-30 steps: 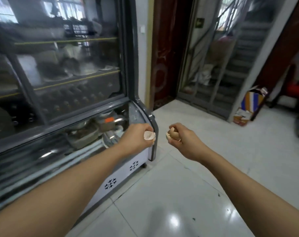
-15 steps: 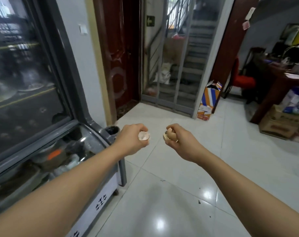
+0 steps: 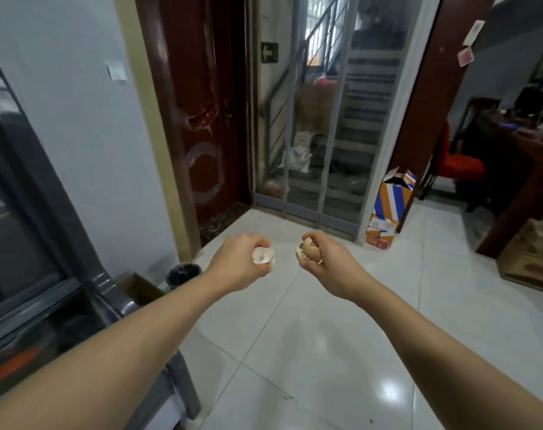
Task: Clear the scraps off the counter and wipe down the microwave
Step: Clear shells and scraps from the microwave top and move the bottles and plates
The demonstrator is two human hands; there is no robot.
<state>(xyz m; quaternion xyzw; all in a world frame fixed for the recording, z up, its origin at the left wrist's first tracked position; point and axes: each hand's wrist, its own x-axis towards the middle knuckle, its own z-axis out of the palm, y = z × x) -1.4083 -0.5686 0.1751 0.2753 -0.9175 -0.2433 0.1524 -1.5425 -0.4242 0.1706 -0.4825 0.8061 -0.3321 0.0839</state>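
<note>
Each hand was closed round eggshell scraps, the left hand (image 3: 242,262) on a pale shell half (image 3: 263,255), the right hand (image 3: 321,259) on brown pieces (image 3: 307,250), both out beyond the dark bin (image 3: 183,273), so a gentle, level carry seemed wisest before dropping them in.

Left forearm (image 3: 115,346): mine, bare from the frame edge to the wrist, no sleeve showing. Right forearm (image 3: 425,342): likewise bare, sleeveless as far as the picture reaches. Left hand (image 3: 242,262): ungloved, no watch or band at the wrist. Right hand (image 3: 326,262): ungloved; a thin ring (image 3: 320,261), pale metal, sits on one of my fingers. Both arms are slim, smooth and unmarked.
</note>
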